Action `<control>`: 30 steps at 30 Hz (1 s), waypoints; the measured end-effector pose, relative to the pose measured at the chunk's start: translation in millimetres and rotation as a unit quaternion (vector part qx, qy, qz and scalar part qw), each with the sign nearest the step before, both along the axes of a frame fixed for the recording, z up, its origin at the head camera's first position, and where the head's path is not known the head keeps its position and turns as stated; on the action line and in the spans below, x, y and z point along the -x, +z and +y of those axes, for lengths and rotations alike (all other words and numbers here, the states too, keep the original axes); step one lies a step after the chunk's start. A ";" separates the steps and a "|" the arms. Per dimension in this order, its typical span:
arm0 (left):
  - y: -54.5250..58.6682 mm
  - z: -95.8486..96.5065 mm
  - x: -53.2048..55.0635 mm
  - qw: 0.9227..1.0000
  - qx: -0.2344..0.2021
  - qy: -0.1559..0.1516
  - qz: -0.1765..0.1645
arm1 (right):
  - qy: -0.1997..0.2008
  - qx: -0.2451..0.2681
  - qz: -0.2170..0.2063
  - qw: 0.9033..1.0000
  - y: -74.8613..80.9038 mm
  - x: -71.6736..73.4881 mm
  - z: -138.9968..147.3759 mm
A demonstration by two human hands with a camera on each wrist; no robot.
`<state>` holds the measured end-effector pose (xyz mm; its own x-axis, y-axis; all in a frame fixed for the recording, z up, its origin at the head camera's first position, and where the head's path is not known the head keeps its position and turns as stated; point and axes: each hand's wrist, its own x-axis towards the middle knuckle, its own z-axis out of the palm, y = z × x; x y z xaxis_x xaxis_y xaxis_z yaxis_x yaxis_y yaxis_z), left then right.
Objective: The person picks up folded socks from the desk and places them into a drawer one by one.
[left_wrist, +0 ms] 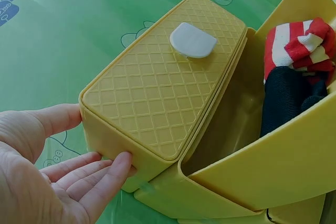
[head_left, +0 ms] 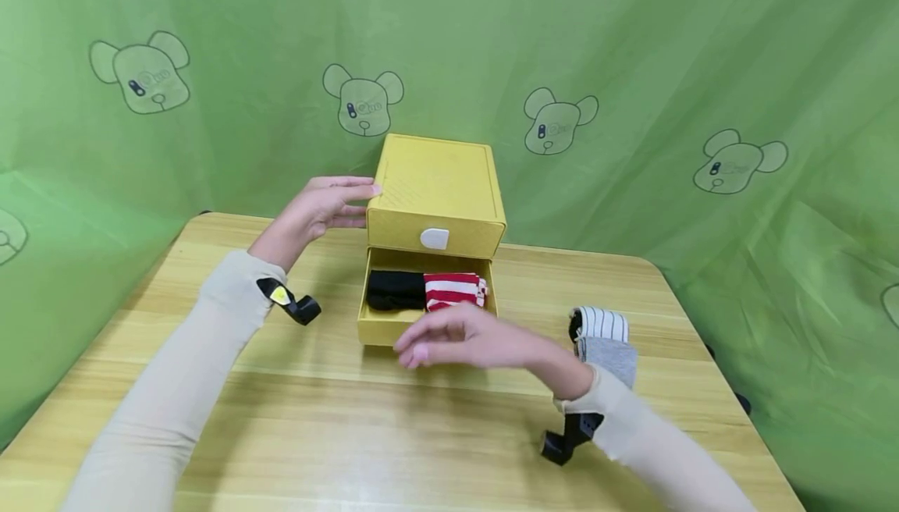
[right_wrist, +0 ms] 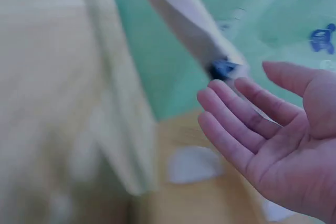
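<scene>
A yellow two-tier drawer box (head_left: 438,176) stands on the table with its lower drawer (head_left: 393,332) pulled out. In that drawer a folded black fabric piece (head_left: 396,290) lies beside a red-and-white striped one (head_left: 453,287); both look like socks. My left hand (head_left: 326,204) steadies the box from its left side. In the left wrist view its fingers (left_wrist: 102,184) are extended against the side wall, with the thumb near the upper corner. In front of the pulled-out drawer hovers my right hand (head_left: 477,338), its fingers loosely bent around nothing.
To the right on the wooden table (head_left: 302,418) lie a folded white piece with dark stripes (head_left: 602,323) and a folded grey piece (head_left: 611,357). The upper drawer is closed and has a white pull tab (head_left: 434,239). A green curtain (head_left: 449,44) hangs behind the table.
</scene>
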<state>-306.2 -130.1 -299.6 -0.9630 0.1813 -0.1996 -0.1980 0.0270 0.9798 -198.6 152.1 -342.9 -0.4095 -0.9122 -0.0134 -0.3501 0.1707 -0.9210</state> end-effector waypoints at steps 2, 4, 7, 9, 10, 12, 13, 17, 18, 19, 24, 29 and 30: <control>-0.5 -0.1 0.0 1.000 -0.001 0.000 0.002 | 0.024 -0.024 -0.033 0.999 -16.7 -5.0 -0.5; -1.1 -0.2 0.5 1.000 -0.001 -0.001 0.003 | 0.033 -0.051 -0.074 0.995 -33.6 -8.6 0.9; -1.6 -0.1 1.0 1.000 -0.001 0.001 0.002 | 0.011 -0.088 -0.145 0.985 -53.9 -11.5 5.7; -1.6 0.3 1.3 1.000 0.000 0.003 -0.001 | -0.021 -0.097 -0.186 0.977 -63.2 -11.7 9.8; -1.3 0.5 1.5 1.000 0.000 0.005 -0.003 | -0.038 -0.097 -0.200 0.974 -66.5 -11.5 11.6; -1.0 1.2 2.4 1.000 -0.004 0.007 -0.009 | -0.069 -0.091 -0.230 0.966 -70.1 -10.4 14.9; -0.9 1.5 2.9 1.000 -0.005 0.009 -0.012 | -0.083 -0.083 -0.247 0.962 -70.8 -9.7 16.1; -0.2 2.0 4.3 1.000 -0.012 0.014 -0.023 | -0.117 -0.042 -0.314 0.941 -69.1 -7.5 18.3; 0.2 2.0 4.1 1.000 -0.012 0.015 -0.024 | -0.121 -0.031 -0.327 0.937 -68.4 -7.5 18.0; 0.5 2.1 4.0 1.000 -0.012 0.015 -0.024 | -0.126 -0.022 -0.340 0.932 -67.7 -7.6 17.5; 1.6 2.4 3.0 1.000 -0.012 0.014 -0.024 | -0.157 0.004 -0.361 0.919 -65.6 -11.9 13.2; 0.2 3.3 4.2 1.000 -0.009 0.013 -0.022 | -0.191 0.014 -0.360 0.913 -64.9 -16.4 9.1; 0.0 3.3 4.4 1.000 -0.010 0.013 -0.022 | -0.196 0.016 -0.360 0.912 -64.5 -17.0 8.4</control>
<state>-310.6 -126.8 -299.6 -0.9577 0.1603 -0.2388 -0.2416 0.0018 0.9704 -181.7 160.5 -407.4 -0.5998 -0.7023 -0.3835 0.4288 0.1225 -0.8950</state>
